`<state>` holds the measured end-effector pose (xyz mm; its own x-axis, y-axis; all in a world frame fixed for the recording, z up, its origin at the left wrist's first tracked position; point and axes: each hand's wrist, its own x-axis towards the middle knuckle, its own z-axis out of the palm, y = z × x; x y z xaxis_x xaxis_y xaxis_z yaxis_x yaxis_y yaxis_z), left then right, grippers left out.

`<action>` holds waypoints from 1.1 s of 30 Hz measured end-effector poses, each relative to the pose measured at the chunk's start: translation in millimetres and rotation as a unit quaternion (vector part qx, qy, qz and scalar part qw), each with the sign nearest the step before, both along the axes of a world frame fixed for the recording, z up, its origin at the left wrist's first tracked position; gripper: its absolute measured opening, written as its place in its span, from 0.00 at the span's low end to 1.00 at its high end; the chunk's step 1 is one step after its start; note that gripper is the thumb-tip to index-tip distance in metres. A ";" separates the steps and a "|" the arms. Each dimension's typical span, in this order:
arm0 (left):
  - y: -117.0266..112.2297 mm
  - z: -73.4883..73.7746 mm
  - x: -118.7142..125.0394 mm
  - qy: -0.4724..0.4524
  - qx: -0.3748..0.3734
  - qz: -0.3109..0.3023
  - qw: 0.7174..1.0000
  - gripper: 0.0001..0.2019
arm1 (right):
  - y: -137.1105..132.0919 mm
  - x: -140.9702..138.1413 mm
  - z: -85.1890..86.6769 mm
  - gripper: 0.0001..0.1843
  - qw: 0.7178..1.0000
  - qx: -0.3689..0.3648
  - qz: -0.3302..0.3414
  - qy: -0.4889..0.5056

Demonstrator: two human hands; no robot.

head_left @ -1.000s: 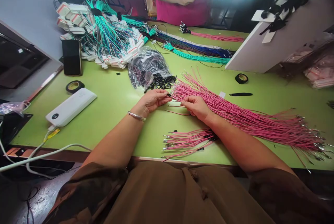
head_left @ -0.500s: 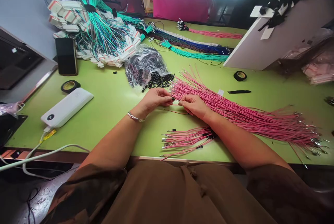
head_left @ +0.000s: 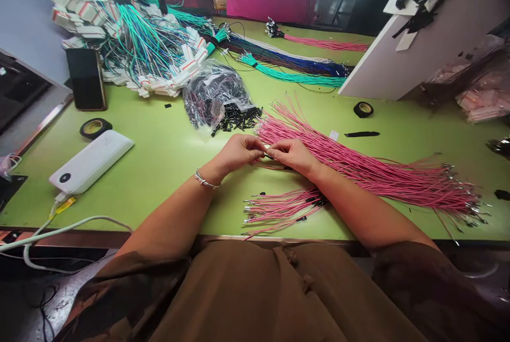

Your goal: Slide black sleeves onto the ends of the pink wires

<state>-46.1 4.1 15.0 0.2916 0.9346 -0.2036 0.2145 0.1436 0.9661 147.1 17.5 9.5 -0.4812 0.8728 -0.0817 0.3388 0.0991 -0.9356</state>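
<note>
My left hand (head_left: 239, 152) is closed in a pinch, its fingertips at a small black sleeve (head_left: 269, 156) that is partly covered by the fingers. Opposite it, my right hand (head_left: 295, 156) pinches a thin pink wire (head_left: 274, 167), and the fingertips of both hands meet. Part of the wire hangs just below the fingers. Behind and under my right forearm spreads a large bundle of pink wires (head_left: 358, 164) with metal terminals. Nearer me lies a smaller group of pink wires (head_left: 274, 207), with black sleeves on some ends.
A clear bag (head_left: 217, 92) spills black sleeves (head_left: 239, 119) beyond my hands. To the left are a phone (head_left: 85, 79), a tape roll (head_left: 95, 128) and a white power bank (head_left: 91, 162) with a cable. Teal wire harnesses (head_left: 139, 28) pile up behind; a white panel (head_left: 414, 39) stands right.
My hands have come together, closing the gap between their fingertips; the black sleeve now shows between them. The whole view has shifted slightly.
</note>
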 end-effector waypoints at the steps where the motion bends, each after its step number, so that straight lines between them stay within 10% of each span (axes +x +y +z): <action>1: 0.5 -1.6 0.0 -0.012 -0.001 0.006 1.000 0.08 | -0.5 -1.2 -0.7 0.25 1.000 0.017 0.008 -0.010; 7: 1.3 2.7 -4.1 0.109 0.073 -0.036 0.991 0.05 | -0.8 3.4 12.3 0.14 0.977 0.053 0.116 -0.171; 12: -10.3 22.8 -5.4 0.272 0.100 -0.219 0.932 0.08 | 5.2 16.5 28.1 0.07 0.945 0.021 0.219 -0.241; 20: -33.0 34.6 4.3 0.209 0.110 -0.453 0.860 0.12 | 11.4 7.9 -4.9 0.21 0.983 0.134 0.007 -0.124; 22: -24.2 32.8 -3.5 0.215 0.113 -0.391 0.888 0.11 | 8.5 5.1 -10.3 0.18 0.981 0.151 -0.008 -0.118; 25: -2.4 26.7 -24.2 0.334 0.152 -0.131 0.921 0.07 | 4.9 3.5 -12.9 0.15 0.988 0.104 -0.032 -0.107; 28: 16.7 15.9 -44.6 0.462 0.202 0.097 0.858 0.11 | 4.4 3.3 -12.8 0.13 0.993 0.064 -0.046 -0.086; 33: 30.9 -4.9 -60.9 0.505 0.200 0.132 0.829 0.13 | 6.6 3.9 -14.3 0.09 0.988 0.099 -0.029 -0.118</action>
